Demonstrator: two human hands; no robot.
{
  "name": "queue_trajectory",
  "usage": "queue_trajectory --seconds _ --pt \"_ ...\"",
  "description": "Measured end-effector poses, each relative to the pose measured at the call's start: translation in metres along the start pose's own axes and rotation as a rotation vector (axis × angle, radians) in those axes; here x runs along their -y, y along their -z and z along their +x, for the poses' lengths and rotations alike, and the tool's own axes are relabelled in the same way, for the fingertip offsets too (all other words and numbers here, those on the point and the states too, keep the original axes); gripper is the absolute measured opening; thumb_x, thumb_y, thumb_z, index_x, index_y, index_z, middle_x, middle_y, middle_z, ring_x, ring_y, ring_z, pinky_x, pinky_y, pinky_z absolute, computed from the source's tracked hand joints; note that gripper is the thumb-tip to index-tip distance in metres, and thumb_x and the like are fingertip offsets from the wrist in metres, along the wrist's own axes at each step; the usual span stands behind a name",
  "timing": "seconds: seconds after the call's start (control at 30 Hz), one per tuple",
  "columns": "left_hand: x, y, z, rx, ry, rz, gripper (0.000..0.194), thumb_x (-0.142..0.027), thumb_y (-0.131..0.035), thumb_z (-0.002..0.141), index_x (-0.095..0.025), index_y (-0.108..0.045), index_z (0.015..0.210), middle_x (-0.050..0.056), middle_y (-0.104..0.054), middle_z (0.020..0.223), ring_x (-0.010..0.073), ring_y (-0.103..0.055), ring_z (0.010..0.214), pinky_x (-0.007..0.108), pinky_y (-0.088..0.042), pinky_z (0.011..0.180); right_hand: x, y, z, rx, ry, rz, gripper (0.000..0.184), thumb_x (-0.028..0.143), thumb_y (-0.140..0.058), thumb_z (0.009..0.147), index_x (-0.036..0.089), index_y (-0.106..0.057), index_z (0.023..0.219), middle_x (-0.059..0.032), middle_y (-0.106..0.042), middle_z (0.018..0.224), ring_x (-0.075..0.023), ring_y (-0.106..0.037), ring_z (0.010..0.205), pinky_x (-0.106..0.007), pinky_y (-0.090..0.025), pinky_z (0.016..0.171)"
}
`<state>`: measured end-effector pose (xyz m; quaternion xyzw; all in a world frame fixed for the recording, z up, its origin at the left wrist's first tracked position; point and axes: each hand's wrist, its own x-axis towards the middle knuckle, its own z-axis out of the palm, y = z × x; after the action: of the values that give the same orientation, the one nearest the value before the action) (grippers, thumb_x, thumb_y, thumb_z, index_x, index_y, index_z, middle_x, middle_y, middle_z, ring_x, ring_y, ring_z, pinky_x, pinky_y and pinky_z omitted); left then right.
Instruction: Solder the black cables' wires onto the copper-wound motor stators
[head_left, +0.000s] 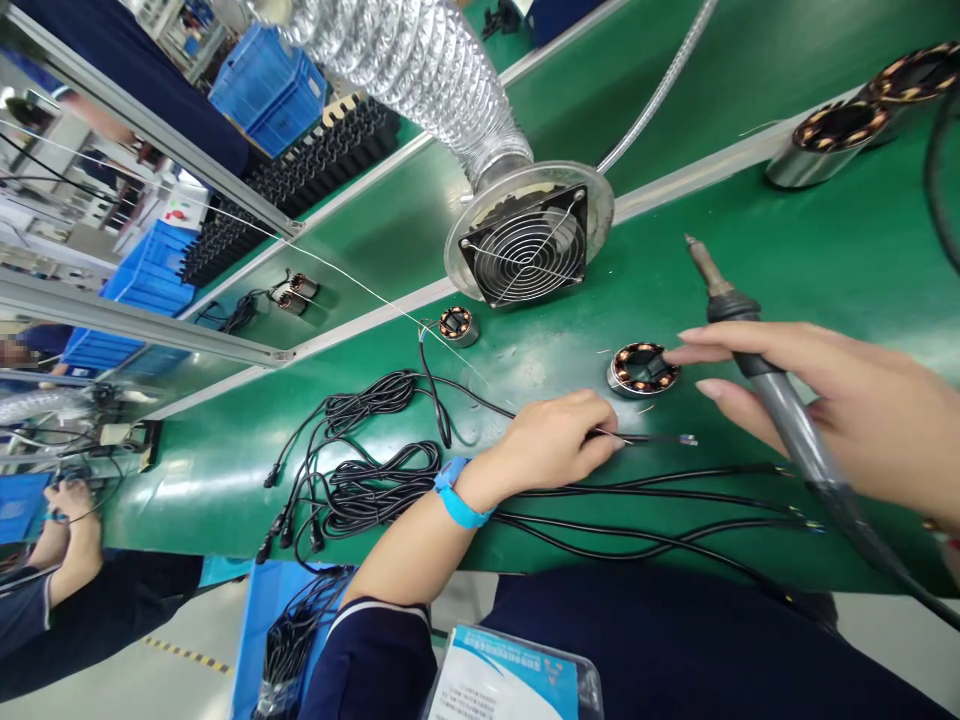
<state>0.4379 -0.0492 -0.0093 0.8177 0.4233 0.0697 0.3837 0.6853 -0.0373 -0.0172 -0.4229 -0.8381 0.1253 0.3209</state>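
Observation:
My left hand (559,430), with a blue wristband, pinches a black cable (652,440) near its stripped end, where thin coloured wires show. In my right hand (855,390) is a soldering iron (784,400), its tip pointing up and away from the work. The index finger of that hand reaches out to the rim of a stator (637,386) with copper windings, seeming to touch it. Behind my left hand stands another stator (465,335), with a cable's wires at its edge. Several black cables (645,490) run along the bench below my hands.
A fume extractor fan (525,260) on a foil duct (427,80) hangs over the green bench (720,300). Coiled cables (375,490) lie left. More stators (825,150) stand at the back right. A co-worker's hands (75,500) show far left, beside blue bins.

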Motion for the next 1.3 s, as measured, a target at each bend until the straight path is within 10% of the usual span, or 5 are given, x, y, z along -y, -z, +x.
queue_trajectory --seconds 0.17,0.67,1.3 --pt "0.001 0.011 -0.006 -0.217 0.121 -0.503 0.027 -0.043 -0.066 0.087 -0.016 -0.063 0.082 -0.004 -0.049 0.067 0.0074 -0.033 0.056 0.025 -0.030 0.055 0.031 -0.010 -0.002 -0.107 -0.198 0.347 0.036 0.040 -0.058 0.098 0.030 -0.054 0.133 -0.0016 -0.073 0.103 -0.0161 -0.074 0.090 -0.026 -0.063 0.078" --pt "0.004 0.024 -0.014 -0.046 0.064 -0.599 0.037 -0.047 -0.051 0.094 -0.015 -0.071 0.094 0.000 -0.060 0.070 0.0095 -0.045 0.061 0.024 -0.037 0.061 0.053 -0.021 0.016 -0.185 -0.303 0.841 0.032 0.023 -0.066 0.089 0.025 -0.051 0.118 0.0007 -0.071 0.091 -0.0128 -0.071 0.064 -0.021 -0.064 0.064" --pt "-0.003 0.003 -0.003 -0.255 -0.015 -0.574 0.025 -0.037 -0.054 0.095 -0.019 -0.050 0.079 0.001 -0.052 0.079 0.0131 -0.047 0.075 0.029 -0.041 0.074 0.046 -0.037 0.009 -0.117 -0.141 0.490 0.038 0.032 -0.060 0.095 0.030 -0.047 0.131 -0.0009 -0.067 0.095 -0.0171 -0.070 0.082 -0.033 -0.062 0.073"
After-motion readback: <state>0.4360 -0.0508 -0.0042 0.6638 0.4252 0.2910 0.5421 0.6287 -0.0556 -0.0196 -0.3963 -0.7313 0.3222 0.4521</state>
